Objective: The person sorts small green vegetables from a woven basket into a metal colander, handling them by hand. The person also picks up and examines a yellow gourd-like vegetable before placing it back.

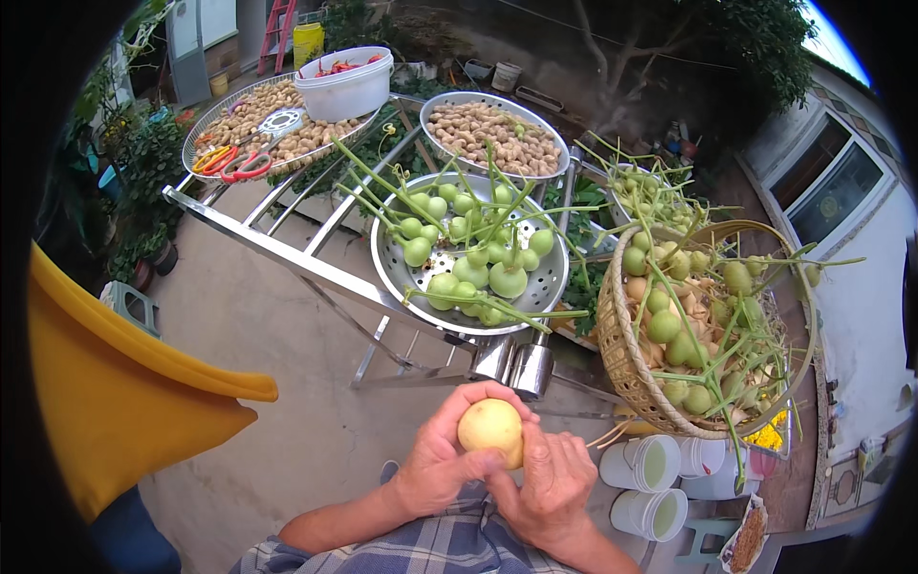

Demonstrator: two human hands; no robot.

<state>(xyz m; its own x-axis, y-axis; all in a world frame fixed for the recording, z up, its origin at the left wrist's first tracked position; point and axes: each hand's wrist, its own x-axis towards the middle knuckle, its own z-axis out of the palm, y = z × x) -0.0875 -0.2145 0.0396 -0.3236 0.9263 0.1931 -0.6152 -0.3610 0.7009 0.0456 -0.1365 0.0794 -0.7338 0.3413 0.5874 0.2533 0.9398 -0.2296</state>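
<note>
In front of my plaid-clothed lap I hold a small pale yellow gourd (pixel 490 428). My left hand (pixel 430 459) cups it from the left and behind, its thumb across the lower front. My right hand (pixel 549 477) grips the gourd's lower right side with curled fingers; the part under those fingers is hidden. Just beyond my hands, a perforated metal basin (pixel 549 280) holds several green gourds (pixel 508 280) with long cut stems. To the right stands a woven bamboo basket (pixel 618 337) with green gourds, stems and tan pieces inside.
A stainless-steel ladder (pixel 280 260) lies flat as a rack. It bears peanuts (pixel 495 136) in a metal basin, a peanut tray with scissors (pixel 247 166), and a white tub (pixel 344 90) of red chillies. White buckets (pixel 649 515) stand lower right. A person's yellow sleeve (pixel 143 387) is left.
</note>
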